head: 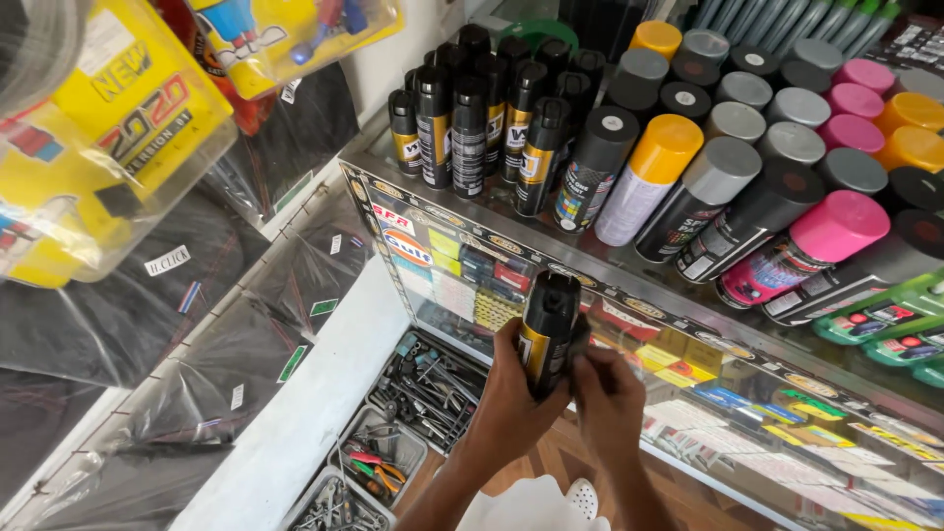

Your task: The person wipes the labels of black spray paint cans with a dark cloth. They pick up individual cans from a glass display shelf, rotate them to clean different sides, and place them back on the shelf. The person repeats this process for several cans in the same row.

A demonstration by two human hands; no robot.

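Already a black-and-gold spray can [547,330] was gripped upright below the glass surface [629,280] by the left hand [511,393], the right hand [607,388] closed on its base at 4 o'clock, not yet shelved.

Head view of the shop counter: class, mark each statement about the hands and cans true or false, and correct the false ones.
1. Both hands hold one black can with a yellow band. True: the left hand and right hand grip the black can.
2. The held can has a pink cap. False: its cap is black; the pink-capped can lies on the glass counter.
3. Trays of tools sit below the counter. True.
4. The counter holds only black cans. False: yellow, grey and pink caps show too.
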